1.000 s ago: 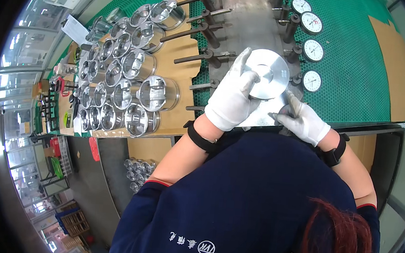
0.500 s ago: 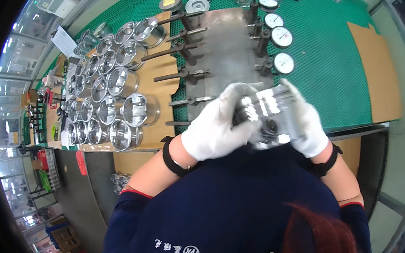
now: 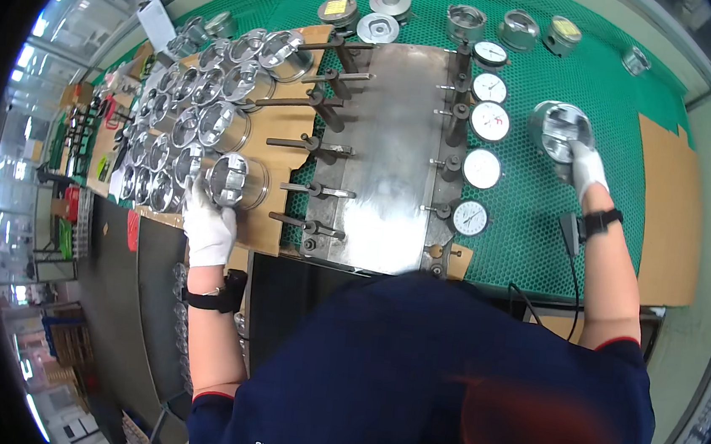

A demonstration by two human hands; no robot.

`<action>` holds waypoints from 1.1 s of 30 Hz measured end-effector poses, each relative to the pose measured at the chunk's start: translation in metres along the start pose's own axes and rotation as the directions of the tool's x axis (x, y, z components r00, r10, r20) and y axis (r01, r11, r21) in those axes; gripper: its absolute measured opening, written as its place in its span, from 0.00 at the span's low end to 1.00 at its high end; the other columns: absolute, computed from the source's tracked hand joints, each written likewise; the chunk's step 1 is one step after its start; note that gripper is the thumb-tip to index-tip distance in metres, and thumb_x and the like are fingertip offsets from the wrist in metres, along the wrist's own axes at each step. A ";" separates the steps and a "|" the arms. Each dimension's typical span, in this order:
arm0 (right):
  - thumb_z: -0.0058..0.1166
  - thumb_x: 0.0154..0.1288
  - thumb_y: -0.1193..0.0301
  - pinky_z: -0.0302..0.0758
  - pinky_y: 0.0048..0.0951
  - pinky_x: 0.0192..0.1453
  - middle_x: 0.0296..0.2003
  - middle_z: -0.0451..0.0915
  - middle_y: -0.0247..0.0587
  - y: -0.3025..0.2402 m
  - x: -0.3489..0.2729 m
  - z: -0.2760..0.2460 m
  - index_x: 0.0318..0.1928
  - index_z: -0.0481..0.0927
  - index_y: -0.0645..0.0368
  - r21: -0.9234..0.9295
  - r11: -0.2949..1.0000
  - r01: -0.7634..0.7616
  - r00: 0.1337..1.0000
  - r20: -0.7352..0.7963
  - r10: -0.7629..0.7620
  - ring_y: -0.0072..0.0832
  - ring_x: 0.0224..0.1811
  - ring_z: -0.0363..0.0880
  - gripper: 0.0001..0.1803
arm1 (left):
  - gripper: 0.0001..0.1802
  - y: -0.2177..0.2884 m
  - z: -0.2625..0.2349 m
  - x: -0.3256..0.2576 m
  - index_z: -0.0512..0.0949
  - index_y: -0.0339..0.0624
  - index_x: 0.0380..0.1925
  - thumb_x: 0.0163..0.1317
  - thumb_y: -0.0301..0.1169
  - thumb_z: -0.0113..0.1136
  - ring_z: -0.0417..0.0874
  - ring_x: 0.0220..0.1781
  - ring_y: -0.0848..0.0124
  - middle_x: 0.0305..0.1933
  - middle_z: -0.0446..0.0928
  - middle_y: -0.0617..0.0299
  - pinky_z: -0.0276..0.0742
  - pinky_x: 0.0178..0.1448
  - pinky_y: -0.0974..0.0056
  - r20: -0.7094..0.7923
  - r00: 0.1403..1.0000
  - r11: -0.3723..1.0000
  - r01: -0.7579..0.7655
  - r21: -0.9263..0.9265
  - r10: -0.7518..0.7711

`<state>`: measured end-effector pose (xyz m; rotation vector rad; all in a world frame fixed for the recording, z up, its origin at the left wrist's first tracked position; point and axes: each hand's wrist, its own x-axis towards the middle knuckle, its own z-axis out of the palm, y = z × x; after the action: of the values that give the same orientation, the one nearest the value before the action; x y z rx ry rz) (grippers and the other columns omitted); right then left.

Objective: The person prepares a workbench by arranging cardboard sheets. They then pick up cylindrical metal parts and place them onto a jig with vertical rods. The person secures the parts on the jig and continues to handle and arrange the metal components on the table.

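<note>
The gloved fingers of the right hand (image 3: 584, 166) close over the lower rim of a shiny metal piston (image 3: 560, 128) at the upper right of the frame, resting on the green mesh mat (image 3: 532, 229). At centre left, the gloved left hand (image 3: 210, 224) curls its fingers around the near edge of another piston (image 3: 236, 181), the closest of the crowded batch of pistons (image 3: 188, 106) standing on cardboard. With both arms spread wide and each hand gripping only an edge, either smooth part could likely slip from the cotton glove. The left one might knock its touching neighbours, and the right one could roll toward the dial gauges (image 3: 487, 123) beside the steel fixture plate (image 3: 391, 157).
</note>
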<state>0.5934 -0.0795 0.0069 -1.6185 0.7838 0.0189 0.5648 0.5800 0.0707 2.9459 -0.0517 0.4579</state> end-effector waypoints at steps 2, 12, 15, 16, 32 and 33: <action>0.43 0.75 0.58 0.77 0.30 0.22 0.30 0.86 0.39 0.014 0.064 0.024 0.48 0.82 0.54 -0.027 0.994 -0.104 0.993 0.053 0.105 0.28 0.20 0.82 0.17 | 0.44 -0.028 0.007 -0.014 0.58 0.28 0.72 0.53 0.27 0.60 0.66 0.75 0.38 0.73 0.64 0.33 0.66 0.77 0.48 0.079 0.986 0.987 0.140 0.075 -0.146; 0.56 0.73 0.52 0.84 0.38 0.52 0.43 0.84 0.46 -0.014 0.090 0.047 0.61 0.78 0.61 0.002 0.993 -0.116 0.962 0.248 0.112 0.36 0.41 0.85 0.28 | 0.33 -0.035 0.023 -0.004 0.75 0.34 0.61 0.55 0.34 0.67 0.83 0.57 0.44 0.54 0.82 0.39 0.77 0.64 0.50 0.219 0.913 0.933 0.307 0.189 -0.345; 0.60 0.72 0.57 0.85 0.30 0.39 0.34 0.83 0.46 -0.015 0.031 0.020 0.64 0.74 0.62 0.013 1.000 -0.018 0.971 0.239 0.015 0.29 0.30 0.83 0.29 | 0.23 -0.029 0.025 0.009 0.84 0.35 0.42 0.58 0.45 0.67 0.84 0.53 0.44 0.45 0.84 0.38 0.79 0.61 0.48 0.120 0.954 0.953 0.255 0.162 -0.275; 0.58 0.73 0.56 0.82 0.28 0.35 0.33 0.82 0.44 -0.006 0.015 0.008 0.65 0.74 0.64 -0.008 1.000 0.009 0.973 0.229 -0.007 0.27 0.29 0.81 0.29 | 0.24 -0.034 0.028 0.012 0.84 0.35 0.39 0.58 0.48 0.67 0.85 0.52 0.44 0.45 0.84 0.38 0.79 0.59 0.48 0.067 0.973 0.968 0.211 0.136 -0.222; 0.63 0.65 0.79 0.81 0.34 0.56 0.49 0.83 0.49 -0.019 -0.273 0.175 0.68 0.71 0.67 0.023 0.602 0.798 0.450 0.643 -0.620 0.36 0.47 0.85 0.31 | 0.20 0.067 -0.094 -0.001 0.81 0.32 0.49 0.66 0.38 0.62 0.84 0.31 0.72 0.39 0.85 0.57 0.76 0.27 0.69 0.705 0.707 0.042 0.704 -0.709 0.056; 0.69 0.60 0.76 0.81 0.34 0.56 0.49 0.82 0.48 -0.026 -0.276 0.189 0.72 0.66 0.65 0.004 0.601 0.799 0.465 0.630 -0.622 0.36 0.46 0.85 0.40 | 0.21 0.086 -0.091 -0.001 0.80 0.30 0.52 0.66 0.36 0.59 0.86 0.31 0.71 0.41 0.86 0.55 0.72 0.19 0.72 0.687 0.710 -0.045 0.700 -0.713 0.155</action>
<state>0.4722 0.2168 0.1078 -1.9780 -0.4714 0.0154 0.5313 0.5104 0.1692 1.3181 0.1663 -0.5253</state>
